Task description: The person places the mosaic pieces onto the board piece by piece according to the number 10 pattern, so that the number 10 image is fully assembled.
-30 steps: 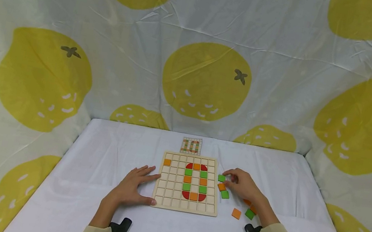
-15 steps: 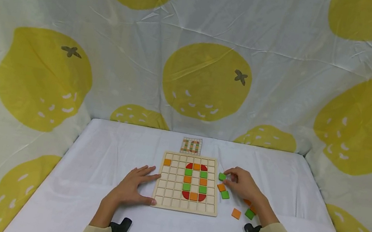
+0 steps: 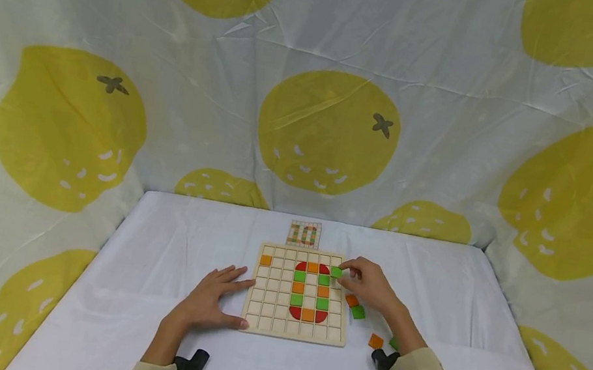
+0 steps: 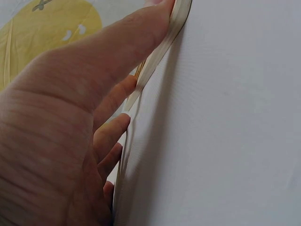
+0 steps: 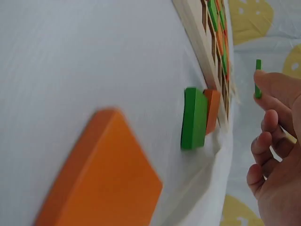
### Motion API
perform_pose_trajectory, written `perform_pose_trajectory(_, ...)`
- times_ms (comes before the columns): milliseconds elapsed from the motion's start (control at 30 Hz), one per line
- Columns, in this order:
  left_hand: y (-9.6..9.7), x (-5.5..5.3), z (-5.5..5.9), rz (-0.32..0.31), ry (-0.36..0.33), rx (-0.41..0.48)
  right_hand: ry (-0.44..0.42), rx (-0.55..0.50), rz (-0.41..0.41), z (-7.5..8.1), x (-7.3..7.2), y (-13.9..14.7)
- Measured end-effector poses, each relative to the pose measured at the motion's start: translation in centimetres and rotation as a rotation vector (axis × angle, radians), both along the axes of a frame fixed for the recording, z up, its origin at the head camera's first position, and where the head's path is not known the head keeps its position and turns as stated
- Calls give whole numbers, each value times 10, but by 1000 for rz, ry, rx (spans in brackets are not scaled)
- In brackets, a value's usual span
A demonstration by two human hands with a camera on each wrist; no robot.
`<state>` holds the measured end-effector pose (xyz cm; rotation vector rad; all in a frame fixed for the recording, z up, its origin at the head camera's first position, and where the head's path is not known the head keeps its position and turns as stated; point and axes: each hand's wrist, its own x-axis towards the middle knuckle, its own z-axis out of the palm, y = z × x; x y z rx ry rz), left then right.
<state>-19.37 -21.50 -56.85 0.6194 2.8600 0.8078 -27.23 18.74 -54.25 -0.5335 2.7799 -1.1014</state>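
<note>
My right hand [image 3: 371, 284] pinches a green square tile [image 3: 336, 273] between thumb and forefinger, over the upper right part of the wooden grid board [image 3: 272, 324]. In the right wrist view the same green tile [image 5: 258, 78] stands on edge between the fingertips, raised off the table. My left hand [image 3: 214, 297] rests at the board's left edge, fingers spread and fairly straight, with thumb and forefinger touching the rim. Red, orange and green pieces form an oval ring on the board's right half. One orange tile [image 3: 266, 260] sits in the upper left of the grid.
A small pattern card [image 3: 304, 234] lies behind the board. Right of the board are a loose orange tile [image 3: 351, 300] and a green tile [image 3: 358, 312] side by side. Nearer my right wrist lie another orange tile [image 3: 376, 341] and a partly hidden green one [image 3: 394, 343].
My right hand has lifted the green tile from beside the board and carried it left over the grid. The left hand has stayed in place.
</note>
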Motion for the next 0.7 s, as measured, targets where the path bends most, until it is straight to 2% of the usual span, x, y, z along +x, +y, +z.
perform_pose_trajectory(133,0,1,-1,-2,5,8,9,-29,1,0,-2,-18)
perform_pose_trajectory(367,-2,3,-2,11,6,2,52,-31,81,0,-5,-54)
perform_pose_trajectory(700,-1,1,-2,4,3,12,63,-31,73,0,-12,-97)
